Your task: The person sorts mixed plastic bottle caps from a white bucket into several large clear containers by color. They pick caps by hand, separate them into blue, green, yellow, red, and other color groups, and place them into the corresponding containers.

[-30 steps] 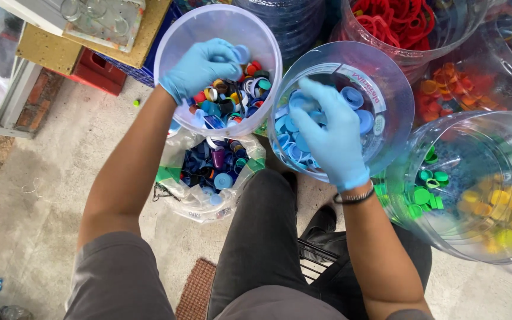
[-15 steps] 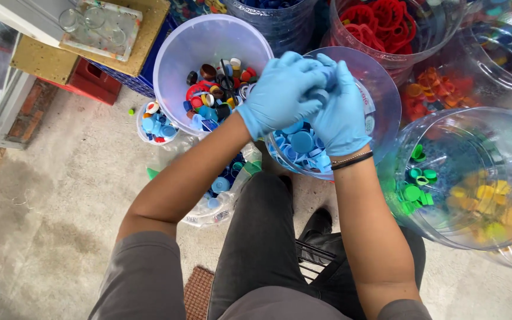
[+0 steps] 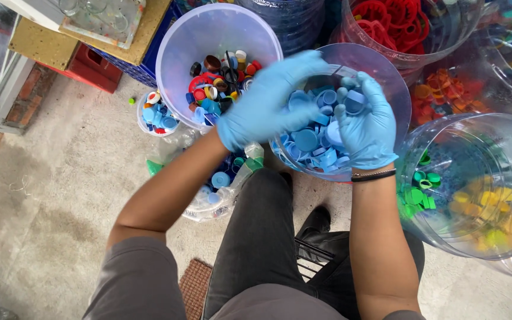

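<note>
A clear tub of blue caps stands on the concrete floor, just right of a tub of mixed-colour caps. Over the blue tub, the gloved left hand has its fingers loosely spread, while the gloved right hand has its fingers curled among the caps.

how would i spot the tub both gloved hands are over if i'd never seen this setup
Start at the person's dark trousers in the lower middle, then look just above the knees. The clear round tub sits under the left hand and right hand. It alone holds only light blue caps; the tub to its left holds mixed colours.
</note>
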